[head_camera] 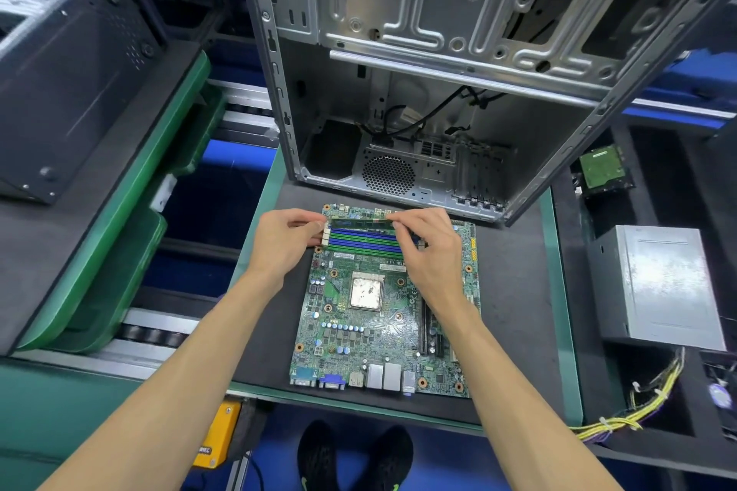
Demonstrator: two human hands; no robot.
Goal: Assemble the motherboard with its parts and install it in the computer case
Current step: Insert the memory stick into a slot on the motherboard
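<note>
left hand [285,239] pinches left end of memory stick [361,218] | right hand [426,247] pinches right end, fingers curled | stick over far slots of motherboard [383,335] | board flat on mat, near open computer case [418,92]

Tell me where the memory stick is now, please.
In the head view, the memory stick is at the far edge of the motherboard, held between both hands, left and right, just before the open case.

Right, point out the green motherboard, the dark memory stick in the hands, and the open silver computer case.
green motherboard [361,335], head view, on its bare centre below the processor.
dark memory stick [361,220], head view, on its middle between the hands.
open silver computer case [458,64], head view, on its metal crossbar.
</note>
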